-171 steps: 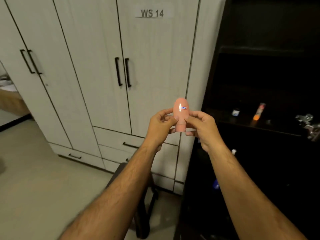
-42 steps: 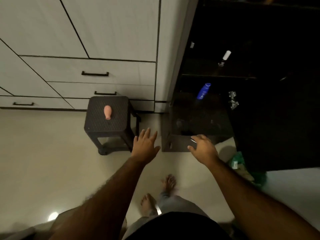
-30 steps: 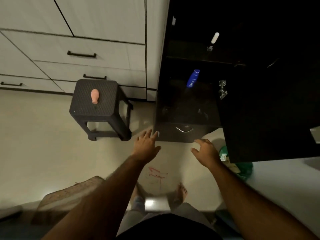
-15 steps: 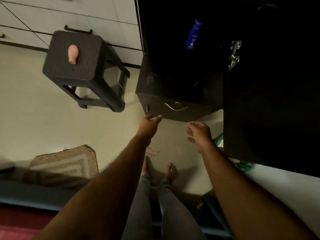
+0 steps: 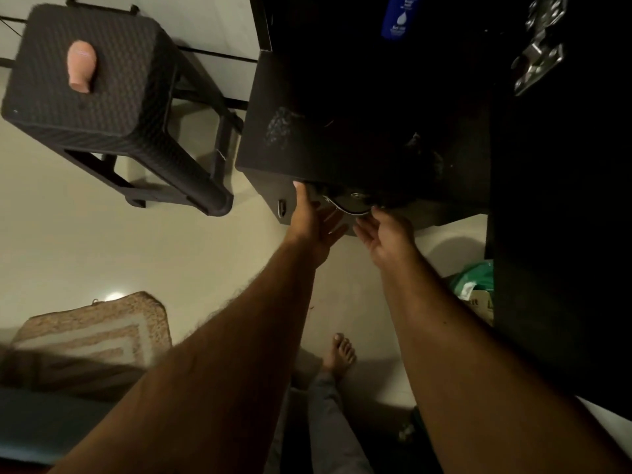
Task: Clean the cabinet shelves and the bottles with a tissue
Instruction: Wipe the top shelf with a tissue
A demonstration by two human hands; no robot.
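My left hand [image 5: 313,222] lies against the front of the black cabinet's bottom drawer [image 5: 285,196], fingers stretched up to its top edge. My right hand [image 5: 384,234] is just to the right, its fingertips at the curved metal handle [image 5: 345,207]; how far they wrap it is unclear. Neither hand holds a tissue or a bottle. A blue bottle [image 5: 398,15] lies on the dark shelf [image 5: 342,107] above the drawer. A pink bottle [image 5: 81,66] lies on its side on the black stool [image 5: 89,111] at the left.
The open cabinet door [image 5: 554,268] hangs at the right with a metal hinge [image 5: 540,46] near its top. A green bag [image 5: 473,285] sits on the floor beside it. A woven mat [image 5: 92,331] lies at the lower left, and my bare foot [image 5: 338,354] is below the hands.
I have bent lower and closer to the cabinet. Both hands moved forward from mid-air to the drawer front and its handle. The pink bottle stays on the stool.
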